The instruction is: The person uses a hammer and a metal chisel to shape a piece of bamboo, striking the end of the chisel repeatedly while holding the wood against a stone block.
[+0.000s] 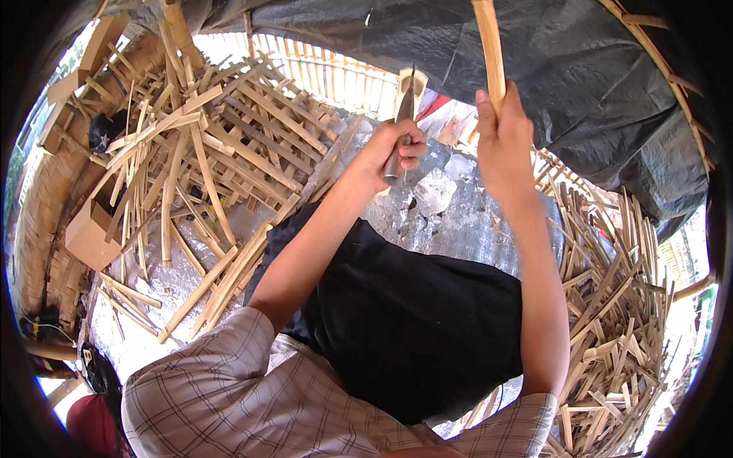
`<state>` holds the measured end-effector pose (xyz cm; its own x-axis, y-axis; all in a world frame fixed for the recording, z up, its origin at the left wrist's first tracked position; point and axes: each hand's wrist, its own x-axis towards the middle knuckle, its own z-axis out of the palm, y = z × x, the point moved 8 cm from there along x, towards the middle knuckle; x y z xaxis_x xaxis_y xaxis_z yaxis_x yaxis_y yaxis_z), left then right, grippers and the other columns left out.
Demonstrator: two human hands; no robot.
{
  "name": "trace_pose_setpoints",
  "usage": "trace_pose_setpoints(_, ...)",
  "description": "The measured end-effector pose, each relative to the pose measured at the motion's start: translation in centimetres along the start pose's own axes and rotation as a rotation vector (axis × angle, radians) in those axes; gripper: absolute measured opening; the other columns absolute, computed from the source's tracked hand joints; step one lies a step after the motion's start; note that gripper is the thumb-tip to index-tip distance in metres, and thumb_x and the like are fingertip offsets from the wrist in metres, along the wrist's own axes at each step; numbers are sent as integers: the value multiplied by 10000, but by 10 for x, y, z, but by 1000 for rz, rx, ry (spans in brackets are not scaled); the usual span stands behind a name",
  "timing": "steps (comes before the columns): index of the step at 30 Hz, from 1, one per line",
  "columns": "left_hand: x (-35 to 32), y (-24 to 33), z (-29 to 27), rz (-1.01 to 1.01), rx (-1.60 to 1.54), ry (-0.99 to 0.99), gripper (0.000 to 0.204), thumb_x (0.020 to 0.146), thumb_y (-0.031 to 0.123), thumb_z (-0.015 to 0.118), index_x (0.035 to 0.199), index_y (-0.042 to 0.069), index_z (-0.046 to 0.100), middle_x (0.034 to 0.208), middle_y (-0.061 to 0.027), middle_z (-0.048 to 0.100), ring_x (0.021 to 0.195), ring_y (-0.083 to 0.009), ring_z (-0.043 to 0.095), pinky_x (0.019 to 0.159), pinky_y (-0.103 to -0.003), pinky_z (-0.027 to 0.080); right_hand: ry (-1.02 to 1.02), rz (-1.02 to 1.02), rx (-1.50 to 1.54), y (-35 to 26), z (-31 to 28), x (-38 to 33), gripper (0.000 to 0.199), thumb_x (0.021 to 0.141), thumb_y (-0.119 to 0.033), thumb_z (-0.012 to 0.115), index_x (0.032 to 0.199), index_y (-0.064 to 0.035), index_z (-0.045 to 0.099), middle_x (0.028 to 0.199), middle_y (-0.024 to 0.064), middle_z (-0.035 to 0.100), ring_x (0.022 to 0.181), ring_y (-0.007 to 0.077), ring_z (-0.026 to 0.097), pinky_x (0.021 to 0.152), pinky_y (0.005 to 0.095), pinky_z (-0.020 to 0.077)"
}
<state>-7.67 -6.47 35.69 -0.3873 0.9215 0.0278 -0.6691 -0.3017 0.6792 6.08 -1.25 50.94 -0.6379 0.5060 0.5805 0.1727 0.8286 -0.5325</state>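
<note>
My left hand (382, 151) is closed around a dark metal knife-like tool (409, 104) with a rounded, tube-like handle end and a narrow point facing up and away. Just behind its blade is a pale flat piece of wood or bamboo (421, 81); I cannot tell whether it touches the blade or my fingers. To the right, my right hand (507, 141) is raised, fingers wrapped round a long bamboo strip (491, 52) that runs up out of the picture. Black cloth (405, 320) covers my lap below both hands.
Cut bamboo strips (256, 126) lie in a crisscross stack at the far left, with loose ones nearer me. Another heap of split pieces (611, 336) rises on the right. Ahead is a grey metal sheet (466, 217). Black plastic sheeting (580, 84) hangs behind; a cardboard box (92, 235) stands left.
</note>
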Motion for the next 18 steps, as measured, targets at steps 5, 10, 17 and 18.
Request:
trace_pose_setpoints(5,8,6,-7,8,-68,39,154,880,63,566,752,61,480,608,36,408,470,-23,367,382,-181,308,-396,206,-273,60,64,-18,248,1015,-173,540,923,58,541,833,311,667,837,503,665,696,546,508)
trace_pose_setpoints(10,3,17,-14,-12,-61,2,190,903,103,571,745,83,468,559,52,378,439,-15,333,371,-156,300,-435,145,-266,61,51,-21,301,1002,-231,582,917,58,575,815,285,646,804,465,642,732,519,483)
trace_pose_setpoints(17,-4,16,-15,16,-72,1,161,912,76,571,787,57,471,705,30,441,484,4,371,371,-158,336,-160,80,-78,-2,24,2,272,1038,-198,537,959,61,558,712,279,589,686,470,600,619,480,441)
trace_pose_setpoints(18,-5,17,-15,24,-67,4,159,913,76,570,790,57,472,701,31,439,483,3,370,371,-159,336,-175,85,-71,0,28,2,278,1036,-204,542,965,64,568,710,278,591,680,464,604,620,476,444)
